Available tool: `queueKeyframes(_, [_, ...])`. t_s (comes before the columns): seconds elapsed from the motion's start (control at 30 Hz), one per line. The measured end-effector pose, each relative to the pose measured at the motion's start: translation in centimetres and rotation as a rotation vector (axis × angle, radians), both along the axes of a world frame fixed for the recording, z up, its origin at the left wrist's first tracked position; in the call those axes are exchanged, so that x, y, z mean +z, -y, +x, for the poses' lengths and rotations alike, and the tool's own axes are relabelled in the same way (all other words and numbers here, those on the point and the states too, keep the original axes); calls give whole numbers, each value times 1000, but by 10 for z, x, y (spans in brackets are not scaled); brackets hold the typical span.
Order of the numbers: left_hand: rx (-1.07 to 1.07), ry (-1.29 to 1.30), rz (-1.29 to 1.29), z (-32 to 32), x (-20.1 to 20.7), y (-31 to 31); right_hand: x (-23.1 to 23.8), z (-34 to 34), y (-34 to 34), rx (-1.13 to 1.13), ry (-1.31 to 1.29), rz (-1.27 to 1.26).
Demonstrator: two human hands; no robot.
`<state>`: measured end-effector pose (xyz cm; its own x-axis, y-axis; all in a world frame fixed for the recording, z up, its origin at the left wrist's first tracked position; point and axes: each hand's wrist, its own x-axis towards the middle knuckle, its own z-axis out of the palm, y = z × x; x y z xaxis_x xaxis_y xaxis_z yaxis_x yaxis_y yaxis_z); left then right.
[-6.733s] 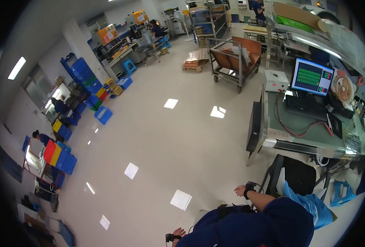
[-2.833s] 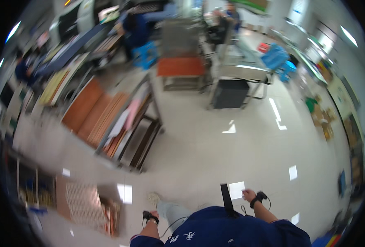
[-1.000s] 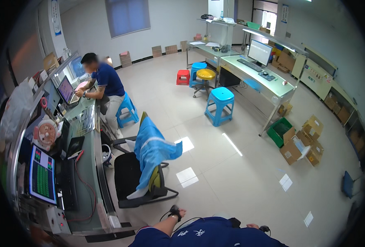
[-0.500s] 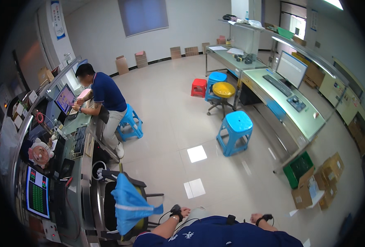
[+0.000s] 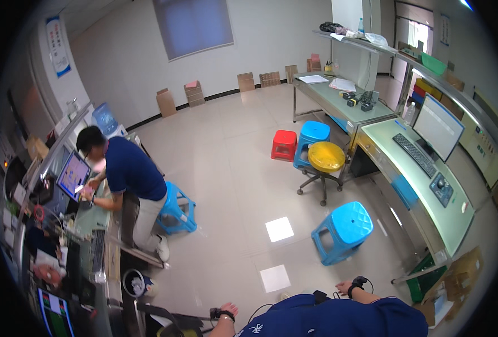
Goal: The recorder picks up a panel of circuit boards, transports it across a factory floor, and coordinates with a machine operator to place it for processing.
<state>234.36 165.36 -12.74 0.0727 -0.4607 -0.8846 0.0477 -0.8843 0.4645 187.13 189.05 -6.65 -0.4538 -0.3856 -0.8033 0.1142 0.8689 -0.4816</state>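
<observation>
Both of my hands hang low at the front of my body, clad in a navy shirt. My left hand (image 5: 229,309) is open, fingers loosely out, holding nothing; a black strapped device sits at its wrist. It is nearest to a dark chair (image 5: 173,324) at the lower edge. With fingers apart, my right hand (image 5: 344,287) is open too and holds nothing. A similar black wrist device (image 5: 360,282) is strapped there, with a cable. The closest thing beyond it is a blue plastic stool (image 5: 344,231). Neither hand touches anything that I can see.
At the left workbench (image 5: 113,255) a co-worker (image 5: 133,171) leans over a screen beside a blue stool (image 5: 177,209). On the right stand a desk (image 5: 456,220) with a monitor, a yellow-seated swivel stool (image 5: 326,156), a red stool (image 5: 283,145) and cardboard boxes (image 5: 459,286).
I have moved forward, so the stools and right desk appear nearer. The chair with the blue cloth has slid mostly out at the lower edge. The co-worker leans further over the bench.
</observation>
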Motion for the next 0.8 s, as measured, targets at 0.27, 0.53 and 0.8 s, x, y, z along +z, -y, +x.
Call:
queueKeyframes(0.27, [-423,-3,-216,-156,38,222,52,-69,190,219,21,315])
queueKeyframes(0.53, [-330,-46,92,-170,-46,372,-102,-253,453,753,-497,-43])
queueKeyframes(0.8, [-123,3,52,-233,-24,567,13,-303,785,54,-113,-265])
